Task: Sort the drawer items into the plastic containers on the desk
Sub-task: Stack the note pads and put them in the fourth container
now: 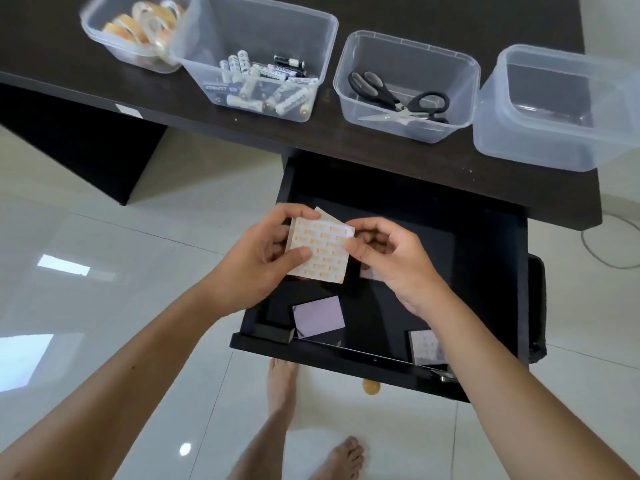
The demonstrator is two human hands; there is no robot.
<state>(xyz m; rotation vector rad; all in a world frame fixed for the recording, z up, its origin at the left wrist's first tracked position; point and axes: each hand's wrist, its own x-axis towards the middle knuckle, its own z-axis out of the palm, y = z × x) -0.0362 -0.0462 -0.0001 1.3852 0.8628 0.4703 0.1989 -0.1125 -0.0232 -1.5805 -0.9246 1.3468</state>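
Over the open black drawer (485, 271) I hold a white sticky-note pad (322, 251) printed with orange marks. My left hand (256, 261) grips its left side and my right hand (384, 258) pinches its right edge. A second pad corner shows behind it. In the drawer lie a lilac pad (318, 317), another printed pad (426, 346) near the front right, and a small pale item (369, 274) partly hidden under my right hand. On the desk stand four clear containers: tape rolls (145, 22), batteries (266, 84), scissors (398, 98), and an empty one (554, 109).
The dark desk (69, 57) runs across the top, with the drawer pulled out beneath its right part. A round wooden knob (371, 387) sticks out of the drawer front. My bare feet (282, 382) stand on glossy white tiles. A cable (602, 251) lies at the right.
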